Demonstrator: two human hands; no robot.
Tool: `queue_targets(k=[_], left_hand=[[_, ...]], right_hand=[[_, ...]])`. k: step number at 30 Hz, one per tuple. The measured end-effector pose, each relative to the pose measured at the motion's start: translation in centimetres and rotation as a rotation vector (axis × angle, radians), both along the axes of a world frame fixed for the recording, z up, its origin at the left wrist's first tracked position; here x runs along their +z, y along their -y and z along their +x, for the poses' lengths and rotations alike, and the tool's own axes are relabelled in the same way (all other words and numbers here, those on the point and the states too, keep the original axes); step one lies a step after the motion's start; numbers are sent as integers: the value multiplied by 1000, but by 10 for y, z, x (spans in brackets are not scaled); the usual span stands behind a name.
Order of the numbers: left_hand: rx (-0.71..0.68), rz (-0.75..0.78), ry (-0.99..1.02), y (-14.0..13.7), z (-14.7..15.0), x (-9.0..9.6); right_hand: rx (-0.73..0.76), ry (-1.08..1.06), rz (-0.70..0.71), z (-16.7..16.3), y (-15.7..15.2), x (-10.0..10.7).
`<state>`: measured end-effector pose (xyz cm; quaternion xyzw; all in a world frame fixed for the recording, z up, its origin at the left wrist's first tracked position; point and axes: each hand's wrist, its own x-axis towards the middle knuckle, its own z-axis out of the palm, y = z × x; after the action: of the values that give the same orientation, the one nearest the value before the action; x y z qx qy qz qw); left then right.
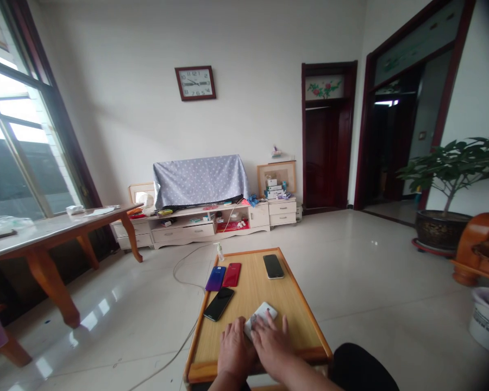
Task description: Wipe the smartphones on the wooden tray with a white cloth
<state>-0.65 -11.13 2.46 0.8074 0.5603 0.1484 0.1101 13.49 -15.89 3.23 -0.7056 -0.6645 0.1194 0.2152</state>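
Observation:
A white smartphone lies face down and slanted on the near part of a small wooden table, its camera spot showing. My left hand has its fingers curled at the phone's near left edge and grips it there. My right hand rests over the phone's back with fingers stretched out and spread. A small greyish patch by the right fingertips is too blurred to make out. Just beyond my left hand lies a black phone. Part of the white phone is hidden under both hands.
On the table are a blue-purple phone, a red phone, a dark-screened phone and a clear pump bottle at the far edge. A cable runs along the floor at left. A white bucket stands at right.

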Motion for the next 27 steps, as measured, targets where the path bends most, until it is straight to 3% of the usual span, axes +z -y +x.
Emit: queue_targets(k=[3, 9, 16, 23, 27], left_hand=[[0, 0, -9, -1, -1, -2], [2, 9, -4, 0, 1, -1], [19, -22, 22, -2, -2, -5], [22, 0, 58, -3, -1, -9], [8, -12, 55, -6, -4, -14]], right_hand=[[83, -4, -23, -7, 5, -1], [-124, 16, -60, 25, -14, 10], [105, -6, -54, -12, -2, 2], [-96, 16, -56, 24, -26, 13], [19, 28, -56, -2, -19, 8]])
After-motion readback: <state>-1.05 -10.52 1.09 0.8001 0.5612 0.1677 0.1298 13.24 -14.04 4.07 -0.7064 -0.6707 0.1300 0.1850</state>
